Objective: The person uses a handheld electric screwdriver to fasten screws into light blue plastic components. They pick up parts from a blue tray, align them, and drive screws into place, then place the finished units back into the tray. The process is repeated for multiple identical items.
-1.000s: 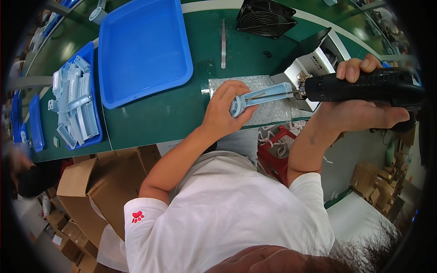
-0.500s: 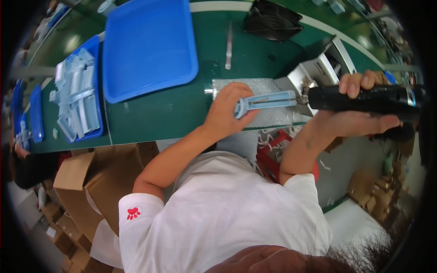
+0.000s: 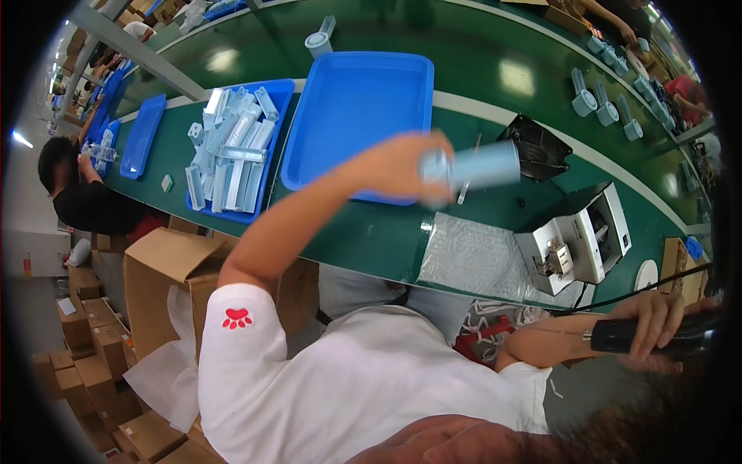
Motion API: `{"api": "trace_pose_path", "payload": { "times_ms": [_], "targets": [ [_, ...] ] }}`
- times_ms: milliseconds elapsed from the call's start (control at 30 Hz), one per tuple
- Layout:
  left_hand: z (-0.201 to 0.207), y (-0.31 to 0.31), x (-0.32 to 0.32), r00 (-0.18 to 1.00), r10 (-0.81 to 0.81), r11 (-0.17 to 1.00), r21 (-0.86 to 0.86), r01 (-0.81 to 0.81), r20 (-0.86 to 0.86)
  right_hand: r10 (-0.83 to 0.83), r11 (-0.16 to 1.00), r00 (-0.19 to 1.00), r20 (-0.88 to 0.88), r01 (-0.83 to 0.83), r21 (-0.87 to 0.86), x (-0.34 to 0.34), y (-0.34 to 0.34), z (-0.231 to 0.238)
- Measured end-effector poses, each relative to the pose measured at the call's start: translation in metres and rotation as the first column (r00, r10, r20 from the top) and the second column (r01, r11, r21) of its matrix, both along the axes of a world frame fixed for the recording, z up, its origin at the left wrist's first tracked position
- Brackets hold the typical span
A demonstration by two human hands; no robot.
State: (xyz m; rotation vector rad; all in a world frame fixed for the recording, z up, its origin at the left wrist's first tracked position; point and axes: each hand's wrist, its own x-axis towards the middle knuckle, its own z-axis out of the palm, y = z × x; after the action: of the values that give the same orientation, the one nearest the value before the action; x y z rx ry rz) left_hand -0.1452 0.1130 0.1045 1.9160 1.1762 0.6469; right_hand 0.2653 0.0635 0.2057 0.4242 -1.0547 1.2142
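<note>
My left hand (image 3: 410, 166), blurred by motion, is closed around one end of a light-blue plastic housing (image 3: 493, 166). The part points rightward over the table, past the right edge of the large blue tray (image 3: 359, 124). Off the table's near right side, my right hand (image 3: 657, 329) grips a black electric screwdriver (image 3: 610, 336), its thin bit pointing left across my forearm. Between the hands, a white and silver screw feeder (image 3: 580, 247) stands beside a sheet of bubble wrap (image 3: 468, 255).
A smaller blue tray (image 3: 290, 97) holds several light-blue parts. A black fan (image 3: 537, 147) sits near the divider rail, beyond which assembled light-blue pieces (image 3: 583, 97) lie. An open cardboard box (image 3: 174, 255) stands below the table at left. Another person (image 3: 73, 185) works at far left.
The light-blue housing has moved away from the screwdriver, outward over the table with my left hand. My right hand has drawn the screwdriver back toward my body. The view has shifted.
</note>
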Motion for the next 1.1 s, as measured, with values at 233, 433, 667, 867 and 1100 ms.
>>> {"api": "trace_pose_path", "payload": {
  "times_ms": [233,433,667,867,1100],
  "targets": [
    [-0.059,0.265,-0.025,0.712,0.701,0.698,0.245,-0.673,-0.04,-0.246,0.933,0.927,0.284,0.306,-0.189,-0.028,0.004,-0.018],
    [-0.041,0.29,0.017,0.71,0.66,0.75,0.165,-0.641,-0.245,-0.557,0.699,0.719,0.415,0.676,-0.232,-0.023,0.002,-0.023],
    [-0.057,0.257,-0.187,0.016,0.904,0.346,0.707,-0.617,-0.428,-0.747,0.399,0.435,0.503,0.898,-0.185,-0.012,0.003,-0.026],
    [-0.044,0.218,-0.234,0.299,0.946,0.325,0.381,-0.866,-0.127,-0.822,0.062,0.074,0.565,0.997,-0.04,-0.031,0.029,-0.023],
    [0.002,0.057,-0.058,0.679,0.494,0.769,0.091,-0.632,0.544,-0.685,0.443,0.551,0.477,0.834,-0.327,0.024,-0.002,-0.002]
  ]
}}
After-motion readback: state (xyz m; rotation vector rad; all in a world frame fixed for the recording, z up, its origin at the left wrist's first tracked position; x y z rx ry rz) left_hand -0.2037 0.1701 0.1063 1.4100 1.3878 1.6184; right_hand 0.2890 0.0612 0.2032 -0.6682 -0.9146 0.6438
